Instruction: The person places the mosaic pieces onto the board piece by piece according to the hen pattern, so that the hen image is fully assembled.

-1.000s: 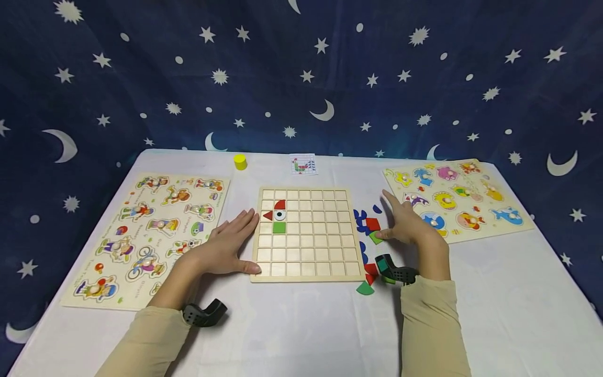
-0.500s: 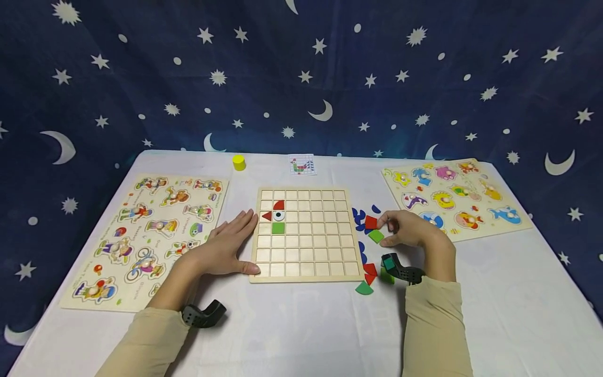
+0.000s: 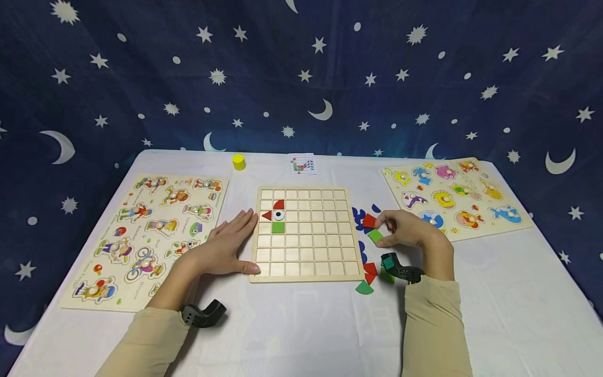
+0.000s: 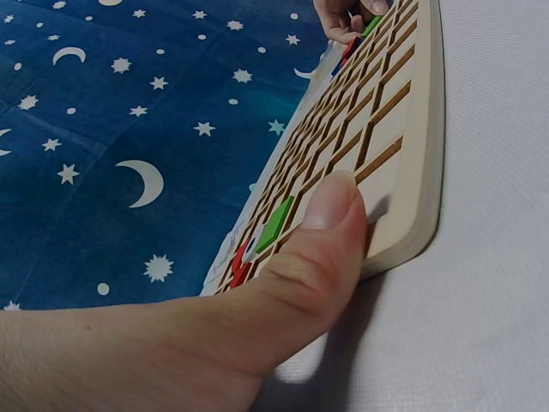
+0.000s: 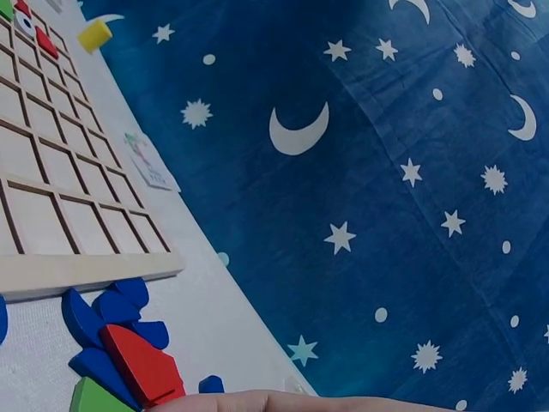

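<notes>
While off brd edge (image 3: pixel 355 235), R grip (image 3: pixel 409 229) at pcs (image 3: pixel 374 236)

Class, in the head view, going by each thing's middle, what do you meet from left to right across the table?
People puzzle, left hand, grid board, loose pieces, right hand, animal puzzle.

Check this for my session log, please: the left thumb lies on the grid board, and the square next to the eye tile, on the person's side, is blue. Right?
One slip: that square next to the eye tile is green, not blue, as the head view shows. The left thumb does lie on the grid board.
</notes>
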Motion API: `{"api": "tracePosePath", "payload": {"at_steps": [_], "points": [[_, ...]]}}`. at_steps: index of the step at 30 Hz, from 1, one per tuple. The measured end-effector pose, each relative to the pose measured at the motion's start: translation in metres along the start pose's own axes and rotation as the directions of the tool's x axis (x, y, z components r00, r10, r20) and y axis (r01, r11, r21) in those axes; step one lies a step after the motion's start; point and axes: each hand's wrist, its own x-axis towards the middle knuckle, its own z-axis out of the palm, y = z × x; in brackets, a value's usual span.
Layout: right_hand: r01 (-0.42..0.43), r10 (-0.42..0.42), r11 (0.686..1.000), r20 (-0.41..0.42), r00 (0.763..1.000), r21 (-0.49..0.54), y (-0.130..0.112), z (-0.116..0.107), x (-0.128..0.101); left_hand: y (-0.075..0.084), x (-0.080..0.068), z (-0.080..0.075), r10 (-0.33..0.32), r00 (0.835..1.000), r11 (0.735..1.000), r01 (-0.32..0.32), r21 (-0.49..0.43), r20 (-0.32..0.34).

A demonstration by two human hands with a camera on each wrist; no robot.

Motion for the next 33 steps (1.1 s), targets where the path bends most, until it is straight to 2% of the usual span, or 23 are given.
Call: {"api": "tracePosePath", "payload": {"at_steps": [14, 20, 28, 33], "points": [[-0.003, 0.002, 0.998, 0.003, 1.000, 0.055, 0.003, -0.002, 0.000, 0.000, 0.000, -0.001, -0.005, 1.000, 1.000, 0.005, -0.004, 0.003], [0.008, -0.008, 0.999, 0.012, 1.000, 0.048, 0.002, -0.006, -0.003, -0.001, 0.000, 0.000, 0.002, 1.000, 1.000, -0.002, -0.014, 0.003], [-0.043, 0.040, 0.997, 0.036, 0.999, 0.066, -0.003, -0.011, -0.007, -0.001, 0.000, 0.000, -0.003, 1.000, 1.000, 0.003, -0.016, 0.003], [-0.007, 0.007, 0.997, 0.012, 1.000, 0.081, -0.008, -0.013, -0.012, 0.000, -0.001, -0.001, -0.010, 1.000, 1.000, 0.010, -0.006, 0.010]]}}
